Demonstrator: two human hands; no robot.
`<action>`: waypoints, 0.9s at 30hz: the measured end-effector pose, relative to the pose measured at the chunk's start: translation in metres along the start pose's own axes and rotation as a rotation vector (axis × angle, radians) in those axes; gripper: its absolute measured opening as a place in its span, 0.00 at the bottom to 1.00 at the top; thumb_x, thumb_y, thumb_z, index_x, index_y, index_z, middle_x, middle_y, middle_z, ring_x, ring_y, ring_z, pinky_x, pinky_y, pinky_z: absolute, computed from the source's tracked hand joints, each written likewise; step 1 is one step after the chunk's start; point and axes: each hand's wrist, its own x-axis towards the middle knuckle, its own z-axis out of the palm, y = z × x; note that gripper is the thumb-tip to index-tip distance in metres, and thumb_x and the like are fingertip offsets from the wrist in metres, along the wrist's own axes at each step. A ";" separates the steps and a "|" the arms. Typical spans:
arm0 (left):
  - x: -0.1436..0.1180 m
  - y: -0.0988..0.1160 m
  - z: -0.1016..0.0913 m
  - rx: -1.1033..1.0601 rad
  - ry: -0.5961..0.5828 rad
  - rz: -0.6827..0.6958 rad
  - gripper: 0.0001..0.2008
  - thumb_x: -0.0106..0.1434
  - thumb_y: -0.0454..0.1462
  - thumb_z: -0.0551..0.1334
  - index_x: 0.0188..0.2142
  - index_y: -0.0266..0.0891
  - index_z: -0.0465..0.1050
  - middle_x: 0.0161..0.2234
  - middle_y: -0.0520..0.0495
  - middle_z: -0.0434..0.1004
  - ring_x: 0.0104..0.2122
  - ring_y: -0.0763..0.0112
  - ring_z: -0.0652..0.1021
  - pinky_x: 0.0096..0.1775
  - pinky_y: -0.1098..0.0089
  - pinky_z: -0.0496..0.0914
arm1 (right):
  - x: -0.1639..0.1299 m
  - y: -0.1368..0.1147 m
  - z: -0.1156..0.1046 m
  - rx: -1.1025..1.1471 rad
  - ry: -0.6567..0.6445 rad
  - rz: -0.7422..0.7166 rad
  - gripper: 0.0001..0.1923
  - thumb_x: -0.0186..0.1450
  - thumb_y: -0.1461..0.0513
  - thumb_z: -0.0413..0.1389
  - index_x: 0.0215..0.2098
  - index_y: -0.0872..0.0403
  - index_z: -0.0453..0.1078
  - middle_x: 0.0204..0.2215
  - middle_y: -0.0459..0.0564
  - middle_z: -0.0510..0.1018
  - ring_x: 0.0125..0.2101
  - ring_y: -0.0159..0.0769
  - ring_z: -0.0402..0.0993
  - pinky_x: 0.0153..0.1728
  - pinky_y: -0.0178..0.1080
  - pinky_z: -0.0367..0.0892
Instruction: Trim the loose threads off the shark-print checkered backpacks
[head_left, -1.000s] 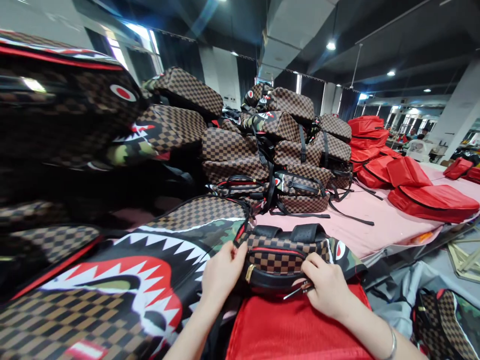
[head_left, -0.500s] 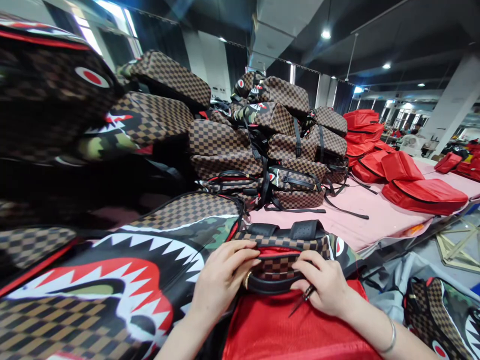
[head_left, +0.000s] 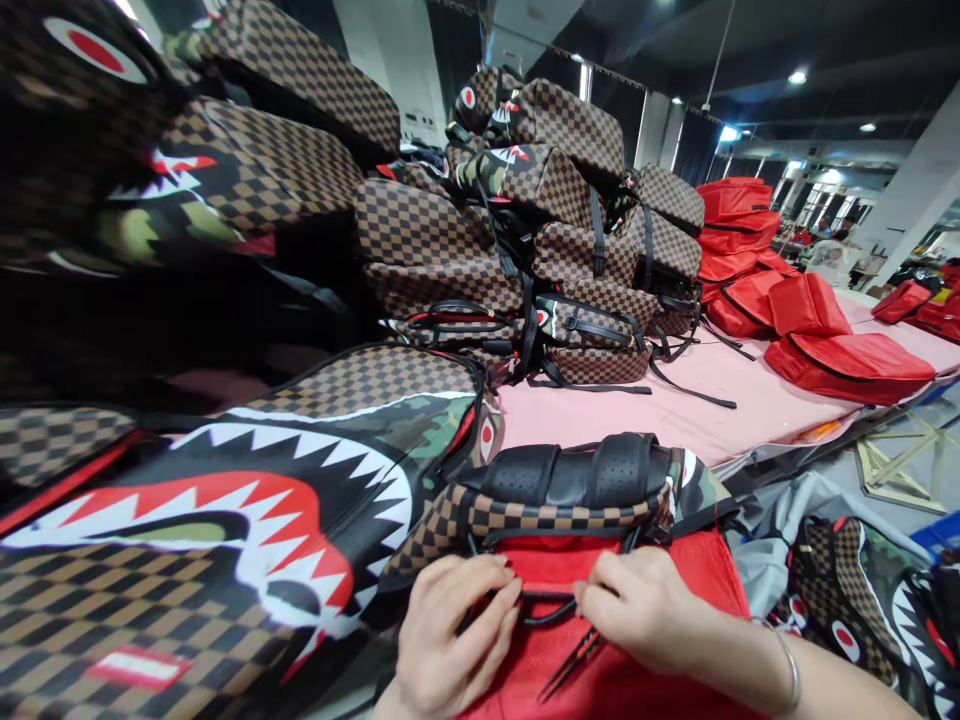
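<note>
A checkered backpack [head_left: 540,518] lies in front of me, its padded black straps on top and its red lining [head_left: 562,565] showing in the opening. My left hand [head_left: 457,630] is closed on the near black edge of that opening, at its left end. On the right end of the same edge, my right hand [head_left: 641,605] pinches with thumb and fingers. A slender dark two-pointed tool [head_left: 568,665] sticks out below my right hand, held in it; its exact kind is unclear. Red fabric [head_left: 517,690] spreads beneath both hands.
A large shark-mouth backpack [head_left: 300,500] lies at left. Behind it rise stacked checkered backpacks [head_left: 442,235]. Red bags [head_left: 847,365] lie on the pink table [head_left: 600,410] at right. Another shark-print backpack [head_left: 847,590] sits lower right, beside grey sheeting [head_left: 810,500].
Both hands have moved down and closer to me, drawing the opening's near edge along. The backpack has tipped, showing more strap and red lining. The camera view has tilted downward.
</note>
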 end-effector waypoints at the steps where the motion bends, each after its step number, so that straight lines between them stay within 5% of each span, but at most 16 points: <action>1: -0.004 0.002 0.000 0.004 -0.002 0.000 0.11 0.56 0.27 0.57 0.36 0.42 0.70 0.31 0.46 0.75 0.36 0.67 0.75 0.39 0.62 0.67 | -0.003 -0.004 0.003 -0.024 0.015 -0.024 0.10 0.65 0.67 0.46 0.26 0.54 0.60 0.20 0.41 0.64 0.18 0.27 0.60 0.18 0.34 0.49; 6: -0.016 0.011 -0.007 -0.003 -0.032 -0.056 0.11 0.55 0.26 0.56 0.36 0.40 0.69 0.31 0.45 0.75 0.35 0.67 0.75 0.39 0.62 0.67 | -0.007 -0.014 0.002 0.018 -0.079 -0.083 0.05 0.67 0.65 0.44 0.35 0.53 0.61 0.22 0.42 0.67 0.18 0.29 0.62 0.16 0.35 0.48; 11: 0.002 0.021 -0.021 0.035 -0.155 -0.134 0.13 0.58 0.28 0.54 0.42 0.39 0.67 0.38 0.41 0.75 0.41 0.65 0.74 0.43 0.62 0.68 | 0.010 -0.012 -0.010 0.046 -0.242 -0.003 0.06 0.66 0.66 0.45 0.40 0.54 0.61 0.36 0.47 0.71 0.23 0.27 0.67 0.17 0.34 0.52; 13: 0.018 0.025 -0.021 0.034 -0.312 -0.115 0.13 0.60 0.31 0.52 0.44 0.38 0.68 0.40 0.42 0.76 0.41 0.64 0.75 0.43 0.62 0.69 | 0.014 -0.011 -0.007 0.036 -0.247 -0.048 0.07 0.66 0.66 0.44 0.41 0.54 0.61 0.36 0.47 0.71 0.23 0.27 0.66 0.16 0.34 0.51; 18: 0.062 0.023 -0.001 0.134 -1.073 -0.360 0.16 0.58 0.32 0.48 0.37 0.35 0.72 0.34 0.37 0.77 0.34 0.54 0.78 0.36 0.56 0.71 | 0.009 -0.010 0.010 0.069 -0.239 -0.190 0.07 0.67 0.64 0.42 0.34 0.54 0.60 0.25 0.43 0.67 0.17 0.27 0.62 0.15 0.35 0.48; 21: 0.076 0.015 0.017 0.100 -1.193 -0.426 0.18 0.57 0.32 0.48 0.41 0.34 0.72 0.43 0.33 0.75 0.43 0.52 0.75 0.42 0.55 0.69 | 0.005 -0.007 0.018 0.043 -0.194 -0.199 0.07 0.65 0.66 0.43 0.32 0.54 0.61 0.24 0.43 0.68 0.18 0.27 0.63 0.16 0.35 0.49; 27: 0.079 0.006 0.033 0.109 -1.266 -0.455 0.18 0.59 0.35 0.47 0.31 0.34 0.75 0.33 0.34 0.78 0.35 0.52 0.77 0.35 0.58 0.71 | 0.005 -0.003 0.023 -0.009 -0.120 -0.178 0.07 0.66 0.66 0.44 0.33 0.54 0.62 0.28 0.43 0.71 0.19 0.26 0.65 0.16 0.35 0.50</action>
